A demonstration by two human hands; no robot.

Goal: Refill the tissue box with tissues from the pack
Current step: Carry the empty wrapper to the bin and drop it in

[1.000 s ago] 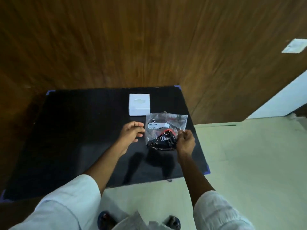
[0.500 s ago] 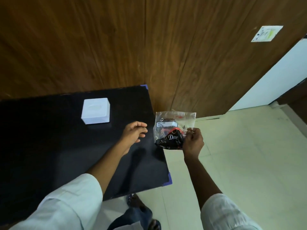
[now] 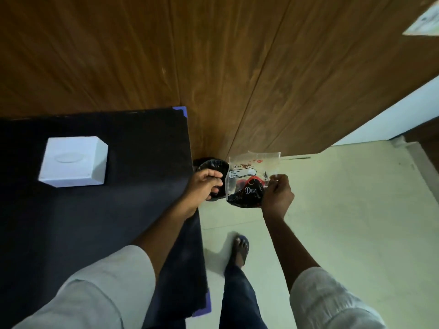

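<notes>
the right hand (image 3: 276, 194) is pinching the clear pack (image 3: 251, 178) over the floor (image 3: 344, 210), right of the counter (image 3: 95, 222). the left hand (image 3: 206, 182) is hanging loosely curled, gripping nothing. the thin plastic may be slipping, far from the tissue box (image 3: 73, 161).

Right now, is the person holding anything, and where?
Yes: the right hand pinches the clear plastic pack at its right edge. The left hand holds nothing visible.

The clear plastic pack (image 3: 251, 179) carries a logo "CP" with a blurred brand line beside it along its far edge; below sits a white label with small print too fine to read. Inside the pack, a dark wrapper (image 3: 247, 195) shows the white word "Dove". No other text can be read.
</notes>
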